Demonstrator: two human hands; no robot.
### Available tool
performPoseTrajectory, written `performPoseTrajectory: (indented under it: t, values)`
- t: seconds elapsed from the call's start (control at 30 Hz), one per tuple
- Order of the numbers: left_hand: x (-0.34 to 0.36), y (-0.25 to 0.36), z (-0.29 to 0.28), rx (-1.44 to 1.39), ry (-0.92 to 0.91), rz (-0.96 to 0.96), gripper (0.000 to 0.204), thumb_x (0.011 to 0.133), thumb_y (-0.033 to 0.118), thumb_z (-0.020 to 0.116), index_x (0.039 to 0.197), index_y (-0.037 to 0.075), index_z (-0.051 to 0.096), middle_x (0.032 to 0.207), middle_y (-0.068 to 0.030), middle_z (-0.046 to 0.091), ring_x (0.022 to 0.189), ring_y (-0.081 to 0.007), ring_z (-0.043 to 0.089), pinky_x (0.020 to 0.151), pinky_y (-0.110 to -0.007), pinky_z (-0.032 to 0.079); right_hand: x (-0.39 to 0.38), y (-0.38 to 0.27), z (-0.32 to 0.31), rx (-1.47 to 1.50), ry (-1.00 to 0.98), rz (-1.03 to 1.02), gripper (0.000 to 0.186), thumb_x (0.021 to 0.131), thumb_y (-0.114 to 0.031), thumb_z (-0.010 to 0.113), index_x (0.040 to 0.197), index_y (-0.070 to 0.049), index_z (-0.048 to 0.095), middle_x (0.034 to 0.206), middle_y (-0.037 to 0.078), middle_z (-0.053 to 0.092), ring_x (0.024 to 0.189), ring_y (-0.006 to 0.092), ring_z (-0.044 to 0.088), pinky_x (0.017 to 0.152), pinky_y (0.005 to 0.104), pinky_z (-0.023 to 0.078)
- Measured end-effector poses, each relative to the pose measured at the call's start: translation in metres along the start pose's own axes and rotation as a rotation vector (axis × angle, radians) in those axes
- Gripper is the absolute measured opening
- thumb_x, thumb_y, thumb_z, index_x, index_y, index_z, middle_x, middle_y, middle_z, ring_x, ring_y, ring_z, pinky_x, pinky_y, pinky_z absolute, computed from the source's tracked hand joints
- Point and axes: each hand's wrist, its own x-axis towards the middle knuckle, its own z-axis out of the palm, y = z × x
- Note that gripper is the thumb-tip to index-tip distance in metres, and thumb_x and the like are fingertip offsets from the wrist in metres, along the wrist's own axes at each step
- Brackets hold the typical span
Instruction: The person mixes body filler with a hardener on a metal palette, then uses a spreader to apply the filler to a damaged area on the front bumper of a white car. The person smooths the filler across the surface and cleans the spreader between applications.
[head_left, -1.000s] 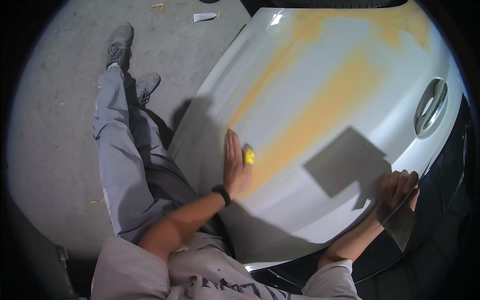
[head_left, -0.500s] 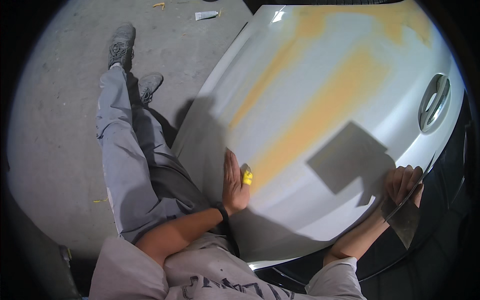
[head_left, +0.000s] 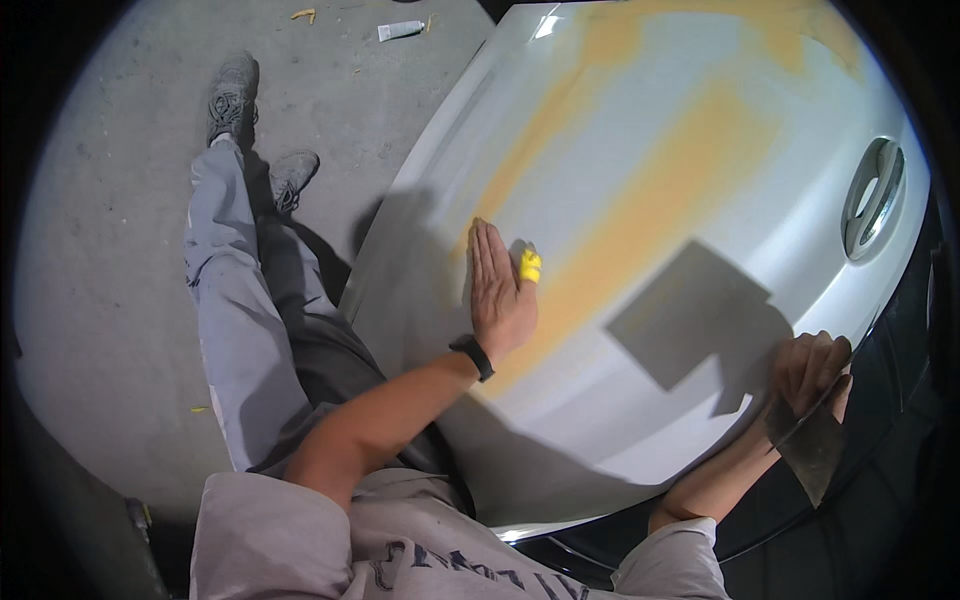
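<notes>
My left hand (head_left: 500, 290) lies flat on the white car panel (head_left: 620, 440), fingers stretched beside the narrow yellow-orange streak (head_left: 540, 140); a bright yellow wrapping (head_left: 530, 264) covers its thumb. A wider yellow-orange band (head_left: 685, 170) runs to its right. My right hand (head_left: 812, 368) grips a thin, dark, square sheet (head_left: 812, 460) at the panel's right edge, casting a square shadow on the white paint. A chrome door handle (head_left: 875, 200) is set in the panel above that hand.
My outstretched legs (head_left: 235, 300) and shoes (head_left: 232, 95) lie along the panel's left side on the grey concrete floor (head_left: 110, 250). A white tube (head_left: 400, 30) and yellow scraps (head_left: 305, 15) lie at the top. A dark glossy surface (head_left: 870, 440) runs beside the panel at right.
My left hand first moved down toward me along the panel, then slid back up and to the right. My right hand and its sheet have shifted slightly right.
</notes>
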Motion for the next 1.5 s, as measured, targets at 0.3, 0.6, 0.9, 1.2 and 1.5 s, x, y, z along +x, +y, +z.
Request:
performPoseTrajectory:
  t: [0.3, 0.6, 0.9, 1.2, 1.5]
  values:
    - [0.04, 0.014, 0.0, 0.046, 0.013, 0.011, 0.07, 0.111, 0.033, 0.033, 0.158, -0.016, 0.014, 0.166, -0.0373, 0.012, 0.157, -0.0479, 0.012, 0.129, -0.053, 0.011, -0.001, 0.0, -0.006, -0.004, -0.048, 0.002, 0.034, 0.109, -0.034, 0.055, 0.092, -0.005, 0.06, 0.055, 0.01, 0.063, 0.031, 0.0078, 0.04, 0.033, 0.0228, 0.03]
    - [0.081, 0.035, 0.014, -0.029, 0.013, -0.011, 0.081, 0.11, 0.045, 0.03, 0.158, -0.017, 0.011, 0.168, -0.0344, 0.009, 0.159, -0.0435, 0.005, 0.131, -0.048, 0.005, 0.005, -0.001, -0.003, -0.013, -0.101, -0.014, 0.036, 0.108, -0.036, 0.057, 0.09, -0.004, 0.061, 0.06, 0.011, 0.067, 0.032, 0.0085, 0.047, 0.033, 0.0238, 0.032]
    - [0.132, 0.065, 0.006, -0.076, 0.004, 0.044, 0.081, 0.11, 0.044, 0.031, 0.156, -0.019, 0.013, 0.166, -0.0382, 0.011, 0.158, -0.046, 0.007, 0.13, -0.049, 0.006, 0.007, 0.001, 0.003, 0.021, -0.062, -0.041, 0.032, 0.105, -0.029, 0.063, 0.087, -0.004, 0.062, 0.064, 0.016, 0.071, 0.033, 0.0092, 0.049, 0.033, 0.0225, 0.03]
    - [0.121, 0.128, 0.038, 0.068, 0.003, 0.296, 0.086, 0.108, 0.048, 0.035, 0.156, -0.019, 0.01, 0.166, -0.0374, 0.01, 0.158, -0.0461, 0.008, 0.13, -0.05, 0.006, 0.009, 0.0, 0.003, 0.09, -0.083, -0.007, 0.033, 0.105, -0.024, 0.064, 0.086, 0.003, 0.068, 0.068, 0.021, 0.073, 0.03, 0.01, 0.039, 0.032, 0.0264, 0.023]
    - [0.28, 0.152, 0.022, -0.003, 0.032, 0.109, 0.079, 0.106, 0.04, 0.032, 0.155, -0.02, 0.013, 0.164, -0.0407, 0.012, 0.158, -0.0466, 0.007, 0.13, -0.048, 0.003, 0.008, 0.002, -0.002, 0.168, -0.141, -0.025, 0.029, 0.099, -0.015, 0.066, 0.092, 0.012, 0.069, 0.075, 0.027, 0.073, 0.034, 0.0151, 0.046, 0.034, 0.0287, 0.028]
